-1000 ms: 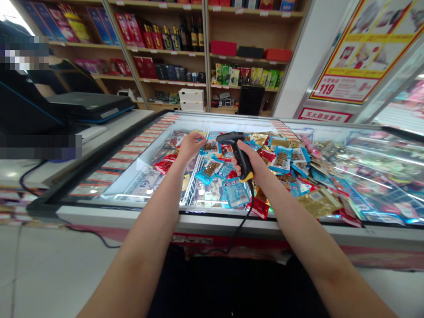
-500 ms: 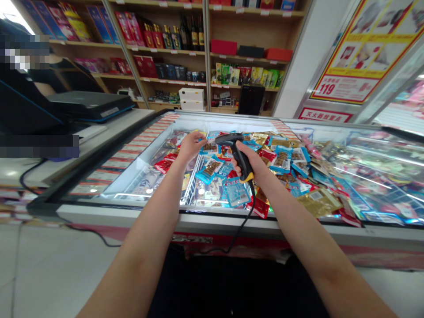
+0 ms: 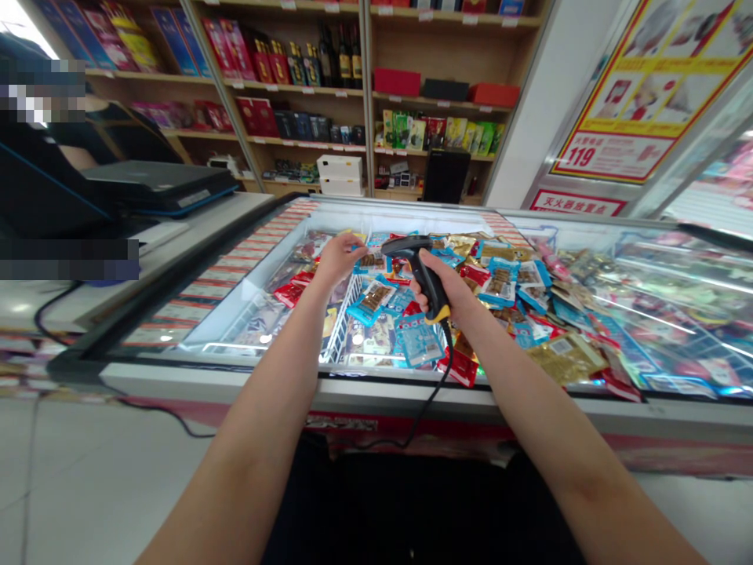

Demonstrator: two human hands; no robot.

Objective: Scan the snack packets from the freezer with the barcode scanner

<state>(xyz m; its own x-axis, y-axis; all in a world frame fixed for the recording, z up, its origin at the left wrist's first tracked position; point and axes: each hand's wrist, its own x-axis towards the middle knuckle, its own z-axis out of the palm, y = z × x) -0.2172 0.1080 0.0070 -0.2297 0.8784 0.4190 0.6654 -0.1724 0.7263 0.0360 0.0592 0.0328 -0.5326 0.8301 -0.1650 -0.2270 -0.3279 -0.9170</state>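
Note:
My right hand (image 3: pixel 442 289) grips a black handheld barcode scanner (image 3: pixel 420 276) with a yellow band near its base. Its nose points left, towards my left hand (image 3: pixel 340 260), whose fingertips reach towards it above the packets. Whether those fingers hold a small packet, I cannot tell. A black coiled cord (image 3: pixel 432 400) runs down from the scanner over the front edge of the freezer. Below both hands, many blue, red and gold snack packets (image 3: pixel 372 304) lie heaped in an open chest freezer (image 3: pixel 235 314).
A white wire divider (image 3: pixel 344 323) splits the freezer's packets. A glass-lidded section (image 3: pixel 647 306) lies to the right. A white counter (image 3: pixel 194 227) with a dark laptop (image 3: pixel 158 179) stands left. Wooden shelves (image 3: pixel 353 94) of boxed goods and bottles fill the back.
Both hands and the scanner stay almost still. The whole view shifts only slightly.

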